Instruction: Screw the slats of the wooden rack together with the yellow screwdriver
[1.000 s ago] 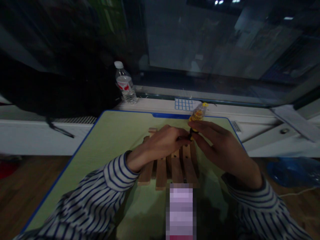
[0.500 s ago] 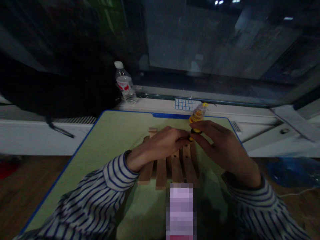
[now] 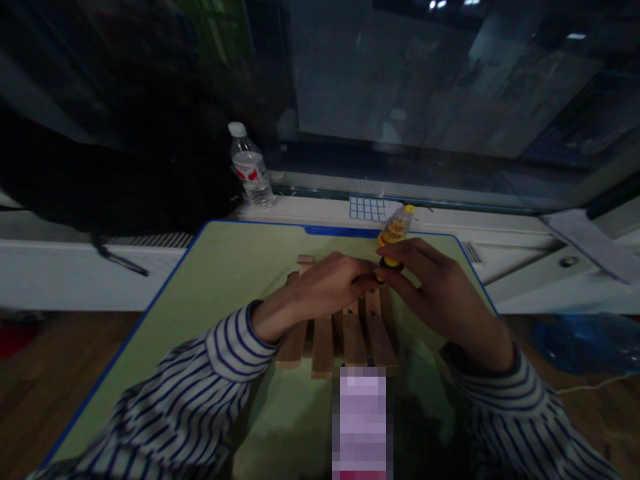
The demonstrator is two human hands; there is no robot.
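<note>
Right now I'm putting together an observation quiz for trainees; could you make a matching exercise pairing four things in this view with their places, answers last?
Things
1. Water bottle
2. Yellow-and-clear screwdriver-like tool
3. Wooden slats
4. Blue translucent plastic item

Places
A. Partly beneath the left hand
B. On the floor, right side of the picture
C. Standing on the windowsill
D. In the right hand's grip

Pairs: 1-C, 2-D, 3-A, 4-B
</note>
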